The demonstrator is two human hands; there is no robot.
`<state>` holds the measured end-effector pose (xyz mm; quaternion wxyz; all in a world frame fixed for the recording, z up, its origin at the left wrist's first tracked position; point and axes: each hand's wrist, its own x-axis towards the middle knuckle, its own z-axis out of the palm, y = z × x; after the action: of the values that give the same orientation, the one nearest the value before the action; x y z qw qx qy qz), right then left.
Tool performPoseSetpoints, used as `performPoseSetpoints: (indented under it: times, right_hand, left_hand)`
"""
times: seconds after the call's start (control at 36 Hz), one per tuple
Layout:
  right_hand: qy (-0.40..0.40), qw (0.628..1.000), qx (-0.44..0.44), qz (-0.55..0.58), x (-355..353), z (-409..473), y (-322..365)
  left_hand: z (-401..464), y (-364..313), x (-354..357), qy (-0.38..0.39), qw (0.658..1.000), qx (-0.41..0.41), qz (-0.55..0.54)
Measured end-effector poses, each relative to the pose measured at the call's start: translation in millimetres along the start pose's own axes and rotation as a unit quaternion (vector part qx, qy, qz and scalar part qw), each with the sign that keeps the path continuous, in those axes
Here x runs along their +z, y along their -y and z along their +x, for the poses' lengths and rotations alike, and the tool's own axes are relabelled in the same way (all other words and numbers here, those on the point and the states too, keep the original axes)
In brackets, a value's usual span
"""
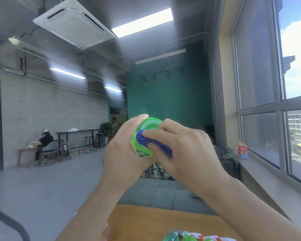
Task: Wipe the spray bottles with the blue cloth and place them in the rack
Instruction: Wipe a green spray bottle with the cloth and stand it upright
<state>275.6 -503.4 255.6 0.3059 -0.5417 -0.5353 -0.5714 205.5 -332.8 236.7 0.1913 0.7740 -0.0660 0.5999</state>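
Item 1. Spray bottle (147,129): translucent green plastic, held up at chest height well above the desk (146,221), its round base turned toward the camera. The trigger head is hidden behind the hands. Judged light, with thin walls that would give under a hard squeeze; the smooth plastic is likely slippery, more so if damp. The body's mid-section looks the soundest place to hold; the trigger end is best left alone while wiping.

Item 2. Blue cloth (152,142): soft, bunched into a wad, pressed against the lower right of the bottle's base, with a tail trailing out under the palm. Limp, conforms to the curve of the base.

Item 3. Left hand (122,153): fingers curled round the bottle's side, thumb tip at the upper rim, steadying it.

Item 4. Right hand (182,150): fingers bent over the cloth, pinching it and bearing it onto the base.

Item 5. Further bottles (189,238): green bodies with white and orange parts, lying at the desk's near edge, cut off by the frame. Whether a rack holds them cannot be told.

Item 6. Surroundings: a seated person (44,143) at a far table, a red bottle (242,150) on the window ledge, a grey sofa (156,193) beyond the desk.

Status: wiping in hand, by judgement; placing not yet done.
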Motion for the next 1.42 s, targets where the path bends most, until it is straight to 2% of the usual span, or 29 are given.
performPoseSetpoints:
  times: [0.25, 0.44, 0.53, 0.61, 0.72, 0.83, 1.0, 1.08, 1.25, 1.42]
  right_hand:
    - [-0.021, 0.998, 0.054, -0.015, -0.5, -7.8, -17.4]
    - [-0.010, 0.999, 0.036, 0.006, 11.5, -8.5, -10.9]
    - [-0.027, 0.994, 0.083, 0.071, 13.4, -8.9, -16.8]
    - [-0.055, 0.968, 0.193, 0.148, 12.8, -7.4, -29.7]
    - [-0.010, 0.932, 0.292, 0.214, 25.0, -14.0, -40.5]
    - [0.011, 0.905, 0.332, 0.265, 38.5, -27.7, -40.7]
    - [0.023, 0.870, 0.377, 0.316, 60.6, -47.1, -40.6]
    - [0.045, 0.860, 0.396, 0.318, 78.0, -64.4, -37.3]
    - [0.088, 0.832, 0.432, 0.338, 111.9, -105.5, -19.9]
    - [0.134, 0.799, 0.477, 0.340, 150.8, -145.6, -12.8]
  left_hand:
    - [-2.6, 4.1, -4.5, -0.008, 0.999, -0.017, 0.033]
    - [-3.9, 7.6, -0.3, -0.004, 1.000, -0.016, 0.016]
    - [-5.7, 11.1, -0.4, -0.001, 1.000, -0.023, 0.010]
    - [-7.9, 13.5, -2.6, -0.004, 0.999, -0.034, 0.011]
    - [-12.2, 18.9, -3.4, 0.001, 0.998, -0.051, -0.023]
    - [-16.5, 31.7, 0.8, 0.030, 0.997, -0.058, -0.046]
    - [-40.8, 42.1, 8.6, 0.097, 0.973, -0.128, -0.167]
    - [-55.5, 53.9, 16.1, 0.077, 0.954, -0.180, -0.228]
    - [-93.4, 92.2, 30.0, 0.023, 0.927, -0.282, -0.246]
    - [-127.8, 129.5, 33.9, 0.025, 0.909, -0.347, -0.230]
